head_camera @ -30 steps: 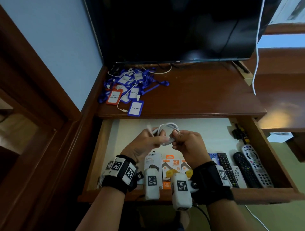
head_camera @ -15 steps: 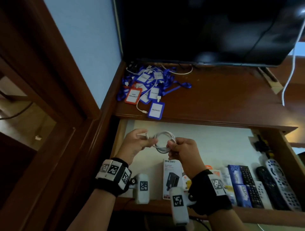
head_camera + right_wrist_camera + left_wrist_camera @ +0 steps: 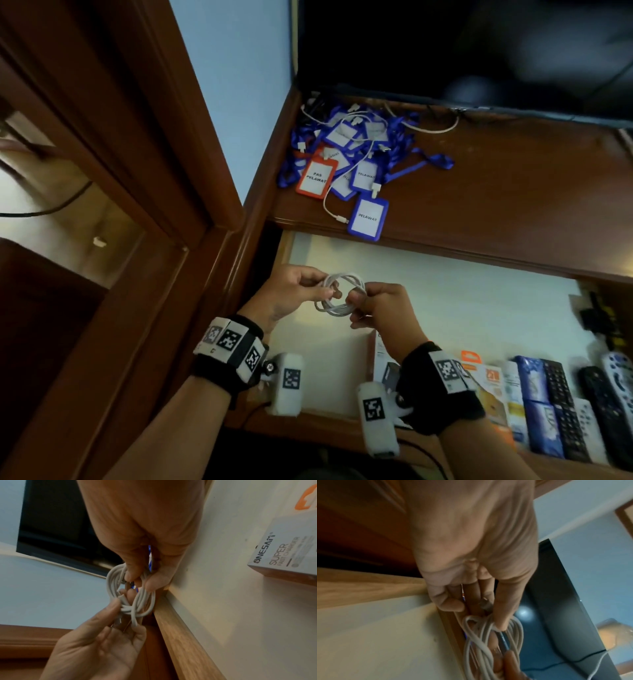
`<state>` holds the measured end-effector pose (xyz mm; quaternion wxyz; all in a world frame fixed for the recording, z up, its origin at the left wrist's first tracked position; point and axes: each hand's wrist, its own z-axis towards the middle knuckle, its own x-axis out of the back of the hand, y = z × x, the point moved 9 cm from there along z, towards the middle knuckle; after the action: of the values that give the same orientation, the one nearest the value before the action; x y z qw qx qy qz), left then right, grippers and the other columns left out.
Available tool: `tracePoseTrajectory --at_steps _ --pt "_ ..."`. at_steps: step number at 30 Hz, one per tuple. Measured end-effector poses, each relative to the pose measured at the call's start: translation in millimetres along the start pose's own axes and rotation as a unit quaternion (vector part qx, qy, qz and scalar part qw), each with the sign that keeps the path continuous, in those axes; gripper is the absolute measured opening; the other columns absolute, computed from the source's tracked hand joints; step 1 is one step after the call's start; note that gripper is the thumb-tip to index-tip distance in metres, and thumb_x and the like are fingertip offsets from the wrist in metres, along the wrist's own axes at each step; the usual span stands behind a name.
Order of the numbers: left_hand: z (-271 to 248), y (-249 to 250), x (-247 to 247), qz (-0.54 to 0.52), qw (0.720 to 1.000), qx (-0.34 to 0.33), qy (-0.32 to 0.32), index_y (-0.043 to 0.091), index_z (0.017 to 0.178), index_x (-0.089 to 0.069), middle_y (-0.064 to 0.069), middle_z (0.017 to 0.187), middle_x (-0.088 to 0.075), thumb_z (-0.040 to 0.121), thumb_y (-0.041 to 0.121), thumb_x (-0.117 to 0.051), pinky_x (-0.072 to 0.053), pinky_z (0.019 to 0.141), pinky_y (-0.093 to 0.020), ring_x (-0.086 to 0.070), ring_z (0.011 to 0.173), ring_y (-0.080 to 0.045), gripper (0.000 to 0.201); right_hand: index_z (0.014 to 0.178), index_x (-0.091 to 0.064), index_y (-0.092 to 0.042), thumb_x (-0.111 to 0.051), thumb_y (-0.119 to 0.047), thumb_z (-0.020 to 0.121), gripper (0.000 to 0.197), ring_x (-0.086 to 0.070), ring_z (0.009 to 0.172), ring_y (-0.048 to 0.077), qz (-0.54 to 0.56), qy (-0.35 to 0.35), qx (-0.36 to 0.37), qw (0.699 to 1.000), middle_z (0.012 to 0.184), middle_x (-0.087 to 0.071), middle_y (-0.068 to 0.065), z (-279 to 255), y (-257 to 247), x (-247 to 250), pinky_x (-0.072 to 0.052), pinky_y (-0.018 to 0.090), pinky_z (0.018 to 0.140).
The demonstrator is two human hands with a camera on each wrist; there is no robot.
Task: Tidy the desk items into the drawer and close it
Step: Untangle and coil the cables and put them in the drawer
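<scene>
White cable [image 3: 340, 294], wound into a small coil, sits between both hands at the centre of the head view. Left hand [image 3: 291, 294] pinches 1 side of the coil with thumb and curled fingers [image 3: 113, 607]; right hand [image 3: 383, 308] grips the opposite side, its fingers [image 3: 152, 582] closed round several loops. Both hold it in the air above the left part of the open drawer [image 3: 445, 301], touching nothing else.

Lower right, the drawer already carries boxed chargers [image 3: 489, 380] and a row of remote controls [image 3: 561, 404]. Upper centre, on the bench [image 3: 513, 212] below the dark screen [image 3: 445, 48], a heap of blue lanyard badges [image 3: 349, 161] and a loose white cord [image 3: 334, 205] still lie out.

By my reading, the step in hand is bundling the cable. Next it wants setting down on the bare drawer floor at the left, released gently so the loops do not spring apart. The badge heap remains, and the drawer stays unshut.
</scene>
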<state>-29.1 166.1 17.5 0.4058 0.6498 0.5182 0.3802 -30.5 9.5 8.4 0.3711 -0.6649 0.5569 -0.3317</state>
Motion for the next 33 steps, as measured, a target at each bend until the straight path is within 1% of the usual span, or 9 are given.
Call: tracePoseTrajectory --at_steps 5,9,14,17,20,23,26,30,33 --pt "22 -14 17 0.083 0.995 0.036 0.034 0.009 0.102 -0.073 -0.004 0.098 -0.073 0.082 0.006 -0.071 -0.048 0.075 -0.01 -0.065 0.087 -0.005 0.02 0.08 -0.065 0.004 -0.065 -0.004 0.085 0.01 -0.057 0.055 0.023 -0.051 -0.075 -0.065 0.994 0.068 -0.063 0.014 30 7 -9 -0.052 0.029 0.052" --pt "46 -20 39 0.185 0.98 0.038 0.059 0.013 0.102 -0.074 -0.002 0.096 -0.073 0.079 0.007 -0.076 -0.052 0.081 -0.023 -0.066 0.088 -0.009 0.024 0.086 -0.07 -0.003 -0.07 -0.01 0.081 0.009 -0.059 0.057 0.021 -0.156 -0.127 -0.047 0.979 0.075 -0.067 0.012 58 -7 -12 -0.049 0.028 0.053" --pt "68 -35 31 0.448 0.894 0.036 -0.004 0.023 0.098 -0.074 0.005 0.103 -0.071 0.082 0.01 -0.064 -0.054 0.083 -0.032 -0.064 0.098 -0.013 0.023 0.083 -0.071 -0.003 -0.07 -0.014 0.083 0.011 -0.058 0.058 0.019 -0.241 -0.073 0.045 0.967 0.075 -0.067 0.011 111 -53 -2 -0.05 0.03 0.056" --pt "74 -53 6 0.57 0.816 0.034 -0.089 0.02 0.103 -0.07 -0.003 0.109 -0.065 0.081 0.008 -0.056 -0.048 0.076 -0.029 -0.061 0.101 -0.022 0.03 0.081 -0.072 -0.003 -0.071 -0.017 0.083 0.014 -0.06 0.069 0.014 -0.348 -0.012 0.193 0.918 0.081 -0.07 0.008 141 -99 -9 -0.048 0.027 0.07" --pt "76 -75 -8 0.635 0.759 0.043 -0.141 0.013 0.11 -0.066 -0.01 0.114 -0.061 0.084 0.007 -0.053 -0.049 0.079 -0.034 -0.061 0.103 -0.031 0.03 0.092 -0.07 -0.004 -0.068 -0.02 0.083 0.019 -0.059 0.093 0.026 -0.437 -0.004 0.251 0.864 0.098 -0.064 0.016 162 -113 -33 -0.041 0.026 0.078" --pt "75 -91 -12 0.651 0.741 0.071 -0.149 0.009 0.114 -0.063 -0.013 0.115 -0.06 0.087 0.008 -0.053 -0.048 0.079 -0.036 -0.061 0.103 -0.033 0.028 0.11 -0.065 -0.005 -0.065 -0.026 0.086 0.032 -0.045 0.113 0.038 -0.539 -0.001 0.241 0.807 0.118 -0.051 0.019 176 -101 -53 -0.042 0.041 0.094" --pt "72 -104 -9 0.659 0.732 0.09 -0.145 0.009 0.11 -0.064 -0.012 0.114 -0.061 0.086 0.012 -0.057 -0.051 0.084 -0.037 -0.062 0.104 -0.031 0.025 0.111 -0.065 -0.002 -0.062 -0.023 0.088 0.031 -0.042 0.116 0.038 -0.585 0.035 0.236 0.775 0.123 -0.047 0.018 181 -95 -60 -0.043 0.046 0.092" --pt "67 -109 -9 0.696 0.7 0.086 -0.136 0.006 0.1 -0.064 -0.011 0.108 -0.064 0.083 0.015 -0.063 -0.044 0.073 -0.033 -0.064 0.098 -0.03 0.019 0.103 -0.062 0.006 -0.055 -0.006 0.087 0.021 -0.044 0.114 0.038 -0.588 0.052 0.245 0.769 0.119 -0.05 0.021 180 -96 -70 -0.043 0.043 0.089" --pt "64 -110 -12 0.708 0.69 0.073 -0.131 0.007 0.1 -0.064 -0.011 0.107 -0.064 0.083 0.012 -0.062 -0.044 0.078 -0.035 -0.061 0.102 -0.03 0.018 0.103 -0.061 0.006 -0.054 -0.003 0.087 0.02 -0.044 0.115 0.037 -0.585 0.052 0.243 0.772 0.12 -0.05 0.021 179 -96 -73 -0.043 0.041 0.09"
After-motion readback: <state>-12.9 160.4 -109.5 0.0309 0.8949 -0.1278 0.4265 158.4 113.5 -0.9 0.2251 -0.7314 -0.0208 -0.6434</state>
